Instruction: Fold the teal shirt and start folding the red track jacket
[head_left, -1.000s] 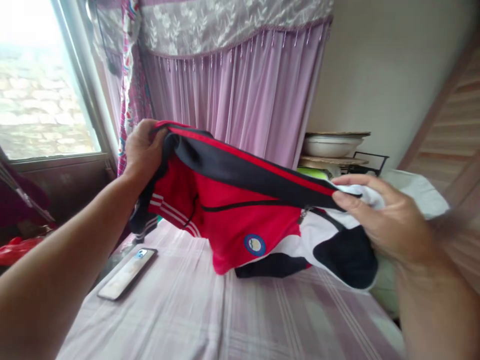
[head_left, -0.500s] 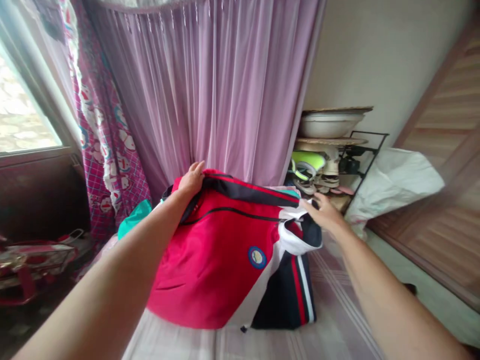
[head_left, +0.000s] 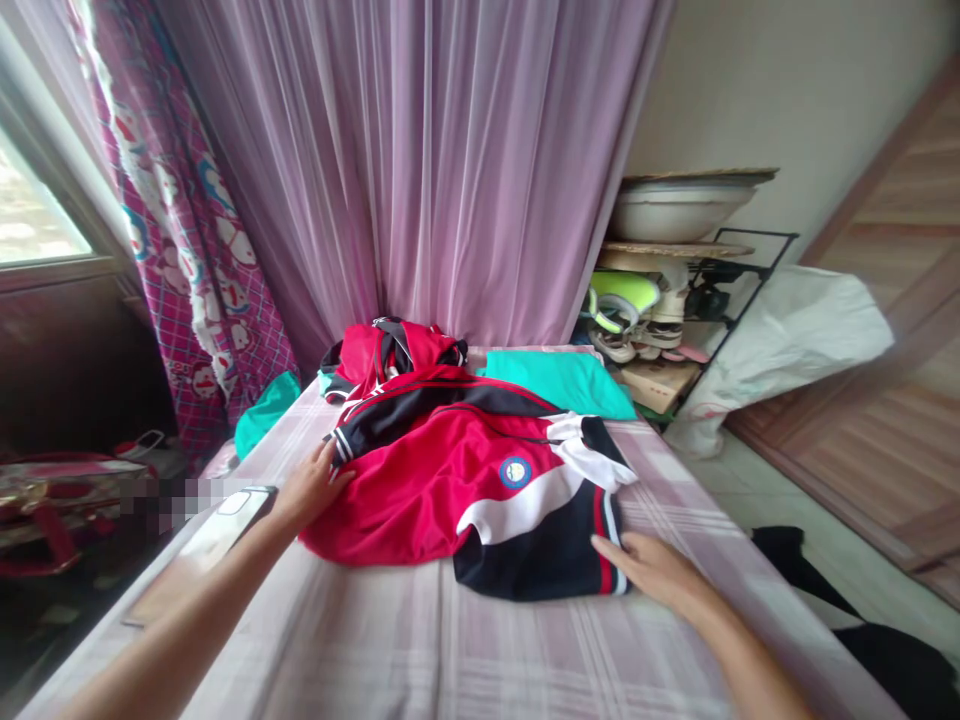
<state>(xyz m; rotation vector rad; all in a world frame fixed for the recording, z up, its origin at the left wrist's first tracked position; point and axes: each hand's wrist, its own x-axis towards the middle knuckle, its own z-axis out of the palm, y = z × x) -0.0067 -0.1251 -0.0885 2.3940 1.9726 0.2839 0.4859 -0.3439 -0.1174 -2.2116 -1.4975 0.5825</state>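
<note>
A red, white and navy jacket [head_left: 420,470] with a round blue badge lies spread on the plaid-covered bed [head_left: 495,650], its fabric loosely creased. My left hand [head_left: 319,485] rests at the jacket's left edge beside the striped cuff of the upper sleeve, thumb and fingers apart. At the other side, my right hand [head_left: 652,565] touches the red-and-white striped edge of the navy part, with its fingers stretched out. The undersides of both hands are hidden.
Behind the jacket are a crumpled red and black garment [head_left: 401,350] and a folded teal cloth [head_left: 555,380]. A phone [head_left: 225,520] lies by my left forearm. The rack [head_left: 739,300] at right holds shoes and a basin [head_left: 682,210]; a white sack [head_left: 802,340] hangs beside it.
The raised upper part of the jacket has come down onto the bed. Both hands have moved nearer, the left to the cuff side and the right to the striped edge. The teal cloth is uncovered.
</note>
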